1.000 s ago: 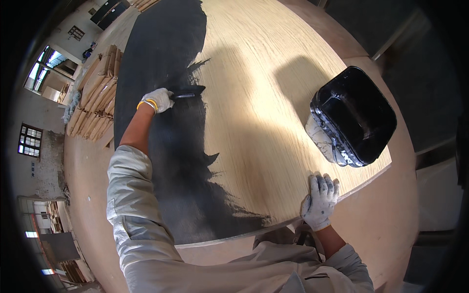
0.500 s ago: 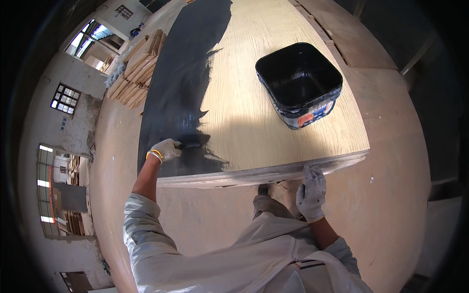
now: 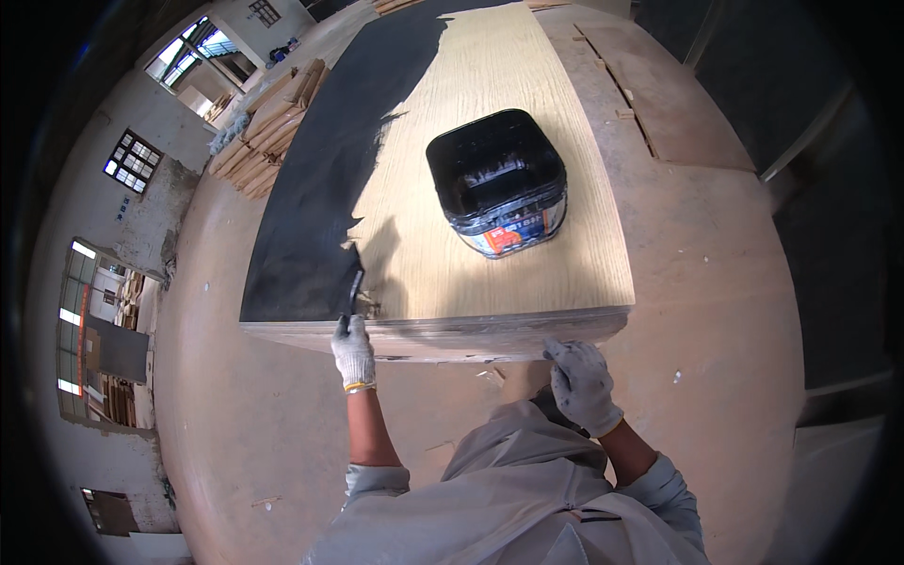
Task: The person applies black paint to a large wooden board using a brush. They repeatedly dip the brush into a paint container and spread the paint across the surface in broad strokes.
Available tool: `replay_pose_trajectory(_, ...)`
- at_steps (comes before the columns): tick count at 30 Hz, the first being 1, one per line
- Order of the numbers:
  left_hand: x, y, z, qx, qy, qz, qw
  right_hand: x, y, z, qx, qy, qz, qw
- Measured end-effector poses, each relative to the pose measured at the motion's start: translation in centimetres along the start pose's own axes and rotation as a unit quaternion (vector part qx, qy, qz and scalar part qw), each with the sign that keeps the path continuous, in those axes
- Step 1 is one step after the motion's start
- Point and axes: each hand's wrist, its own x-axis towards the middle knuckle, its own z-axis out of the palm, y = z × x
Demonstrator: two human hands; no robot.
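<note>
My left hand (image 3: 354, 356), in a white knit glove, is closed on the handle of a black-coated paintbrush (image 3: 356, 290) at the near edge of a board. The brush reaches forward over the board at the border of the black paint (image 3: 306, 226). Black covers the board's left side, and pale wood grain (image 3: 490, 282) shows on the right. My right hand (image 3: 582, 384), in a paint-spotted glove, hangs just off the front edge with its fingers loosely bent and nothing visible in them. A square black bucket (image 3: 499, 193), dark and wet inside, stands on the unpainted part.
The painted board tops a stack of boards (image 3: 490, 341) with layered front edges. Bundled wood strips (image 3: 273, 141) lie on the floor at far left. A large brown sheet (image 3: 678, 113) lies at right. Dark panels (image 3: 819, 226) stand along the right side.
My left hand has moved right and back toward the board's near edge, turning the brush to point forward. My right hand's fingers have bent more. The view has shifted, moving the bucket leftward in it.
</note>
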Motion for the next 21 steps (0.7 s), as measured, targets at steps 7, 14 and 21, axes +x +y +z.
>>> replay_pose_trajectory(7,-12.2,16.5,11.1,-0.379,-0.108,0.017,0.919,10.8,0.0,-8.2,0.044,-0.122,-0.118,0.985)
replay_pose_trajectory(14,-19.8,26.8,25.0,-0.367,-0.201,0.063,0.906,19.4,2.0,-16.3,0.097,-0.18,-0.141,0.969)
replay_pose_trajectory(21,-22.4,32.8,36.8,-0.319,-0.243,0.099,0.911,25.2,7.7,-19.3,0.133,-0.086,-0.095,0.983)
